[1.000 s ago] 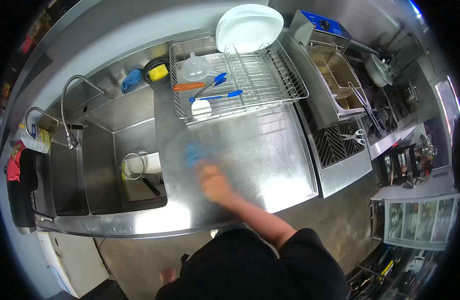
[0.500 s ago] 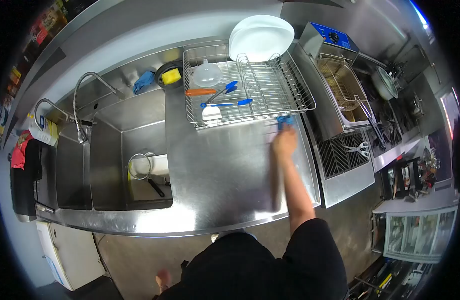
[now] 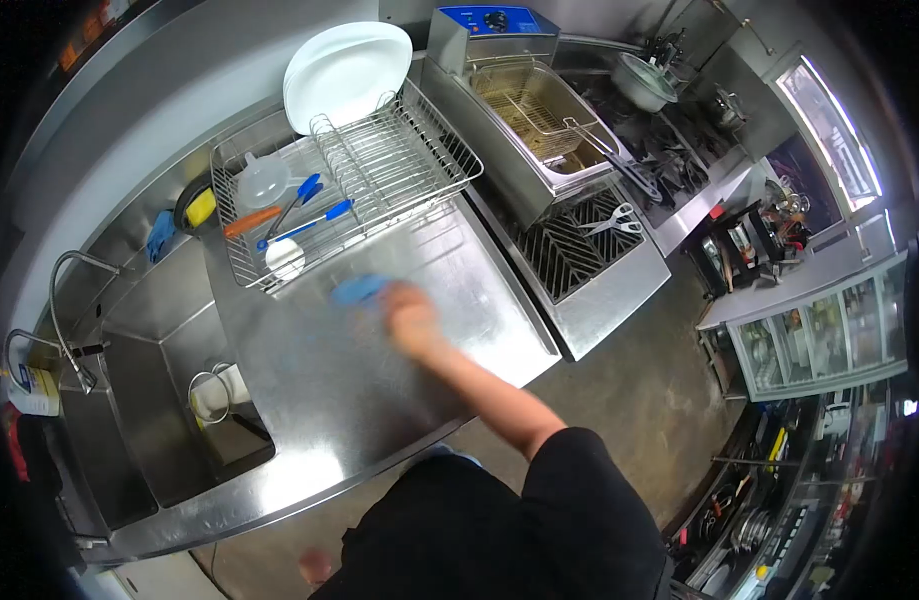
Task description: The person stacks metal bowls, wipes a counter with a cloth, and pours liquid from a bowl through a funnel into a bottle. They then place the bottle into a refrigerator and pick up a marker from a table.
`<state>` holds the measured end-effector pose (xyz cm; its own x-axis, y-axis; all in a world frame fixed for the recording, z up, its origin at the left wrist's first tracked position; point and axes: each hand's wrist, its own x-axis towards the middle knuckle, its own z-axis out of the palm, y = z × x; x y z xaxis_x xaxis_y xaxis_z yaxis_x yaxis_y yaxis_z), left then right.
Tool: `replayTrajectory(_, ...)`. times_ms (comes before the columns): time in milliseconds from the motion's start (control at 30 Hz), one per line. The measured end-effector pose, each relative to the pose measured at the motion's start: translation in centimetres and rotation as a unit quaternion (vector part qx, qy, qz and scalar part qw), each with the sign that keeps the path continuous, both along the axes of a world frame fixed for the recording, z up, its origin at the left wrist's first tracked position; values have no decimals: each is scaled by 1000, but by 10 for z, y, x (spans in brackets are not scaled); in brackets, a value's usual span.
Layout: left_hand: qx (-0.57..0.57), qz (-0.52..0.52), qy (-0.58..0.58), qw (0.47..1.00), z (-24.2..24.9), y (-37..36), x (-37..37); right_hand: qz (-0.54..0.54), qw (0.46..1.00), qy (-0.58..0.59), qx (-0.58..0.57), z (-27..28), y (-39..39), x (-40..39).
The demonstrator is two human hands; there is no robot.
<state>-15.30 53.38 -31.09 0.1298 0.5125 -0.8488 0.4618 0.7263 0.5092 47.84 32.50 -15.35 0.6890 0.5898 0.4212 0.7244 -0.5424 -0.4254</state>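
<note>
My right hand (image 3: 411, 318) is closed on a blue cloth (image 3: 360, 291), which is smeared by motion over the steel counter (image 3: 379, 400) in front of the dish rack. Low beside my body hangs my left hand (image 3: 315, 567), blurred, its fingers not clear. Just behind the cloth stands the wire dish rack (image 3: 419, 205). White plates (image 3: 347, 75) lean at its back, and a white strainer (image 3: 265, 181), blue-tipped tongs (image 3: 297, 205), an orange-handled utensil (image 3: 252, 221) and a white cup (image 3: 284, 258) lie in its left part.
At the left is a steel sink (image 3: 194, 320) with dishes inside and a tap (image 3: 69, 300). A black pan with a yellow sponge (image 3: 201, 207) and another blue cloth (image 3: 161, 236) sit behind it. Right of the counter are a fryer (image 3: 539, 120) and scissors (image 3: 611, 220) on a grate.
My right hand has swept the blue cloth leftward along the counter, away from the rack's right front corner. The camera view has turned to the right.
</note>
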Motion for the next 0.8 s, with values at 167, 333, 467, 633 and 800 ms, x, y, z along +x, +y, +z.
replayTrajectory(167, 50, -71, -22, 996, 38, 22, 46, -101, 992, 25, -67, 83, -102, 5)
replayTrajectory(333, -157, -195, -257, 933, 8, 17, 20, -217, 969, -44, -106, 109, -215, 101)
replayTrajectory(467, -32, -86, 11, 996, 15, -3, 8, -388, 879, -59, -271, 89, -327, 194)
replayTrajectory(633, -25, -19, 115, 993, 54, 11, 9, -374, 783, 19, -496, 55, -358, 230)
replayTrajectory(800, 79, -29, 118, 989, 90, 1, 36, -360, 790, -30, -495, 50, -364, 225)
